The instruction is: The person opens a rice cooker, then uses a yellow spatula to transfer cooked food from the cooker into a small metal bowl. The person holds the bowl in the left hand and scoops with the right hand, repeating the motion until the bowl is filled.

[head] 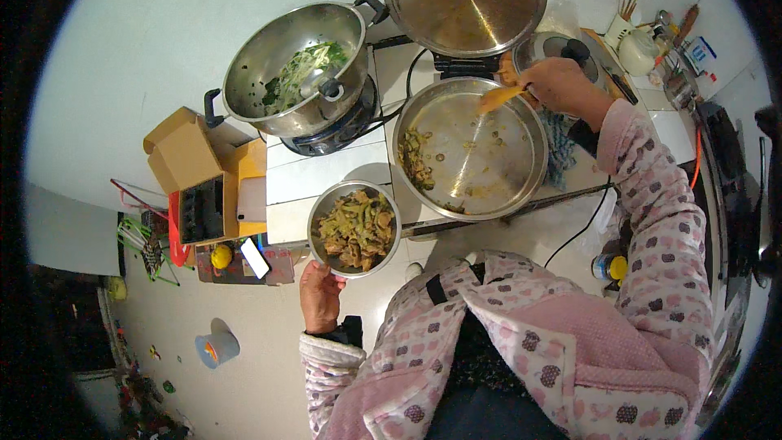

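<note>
My left hand [321, 299] grips the near rim of a round metal bowl [313, 220]. Cooked meat and green vegetable pieces [357, 229] fill much of that bowl. In my right hand [559, 87] is a wooden spatula [501, 98], its blade over the far right side of a round electric griddle pan [489, 165]. Remaining food scraps [417, 162] lie mostly along the pan's left wall, with small bits and an oily film across the bottom. Hinged behind it, the pan's lid [467, 0] stands raised.
A two-handled steel pot [244, 73] holding leafy greens and a ladle sits on a burner at the back left. Beside the table are an open cardboard box [183, 153] and a phone [254, 258]. A knife [622, 84] lies right of a glass lid [553, 52].
</note>
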Tool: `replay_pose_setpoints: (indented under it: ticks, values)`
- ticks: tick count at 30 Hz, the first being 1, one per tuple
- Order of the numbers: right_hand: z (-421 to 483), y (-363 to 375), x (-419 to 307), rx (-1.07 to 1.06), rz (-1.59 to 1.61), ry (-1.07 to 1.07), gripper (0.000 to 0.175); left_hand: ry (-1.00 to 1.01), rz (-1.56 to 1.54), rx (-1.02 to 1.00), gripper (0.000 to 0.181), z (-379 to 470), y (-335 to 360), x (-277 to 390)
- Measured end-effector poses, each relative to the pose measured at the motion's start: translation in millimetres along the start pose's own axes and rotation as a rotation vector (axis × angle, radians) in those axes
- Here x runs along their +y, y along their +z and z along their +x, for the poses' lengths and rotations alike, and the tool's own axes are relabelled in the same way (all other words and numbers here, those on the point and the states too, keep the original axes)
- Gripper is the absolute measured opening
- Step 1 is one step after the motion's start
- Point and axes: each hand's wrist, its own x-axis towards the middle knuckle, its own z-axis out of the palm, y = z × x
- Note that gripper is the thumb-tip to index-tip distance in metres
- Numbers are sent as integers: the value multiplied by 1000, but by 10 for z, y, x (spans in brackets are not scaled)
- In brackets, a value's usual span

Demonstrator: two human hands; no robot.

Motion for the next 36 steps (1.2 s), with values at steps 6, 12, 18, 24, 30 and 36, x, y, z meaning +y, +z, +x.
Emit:
replay_pose_setpoints:
  ticks: [6,12,18,24,30,36]
  values:
    - [282,275,-52,4,100,-38,17,25,-32,57,8,-221,86,-87]
    - [509,475,-481,221,155,-336,15,30,-19,85,8,-328,134,-120]
    - [345,168,-814,426,-64,-488,9,-4,-40,115,7,-509,127,-185]
    - [23,-34,-1240,454,-122,-674,6,-54,-25,85,6,-291,155,-96]
    - [-206,-249,-1168,505,-72,-559,13,-40,6,46,8,-207,135,-138]
    - [-251,-113,-1211,506,-45,-539,9,-41,17,-1,7,-94,80,-110]
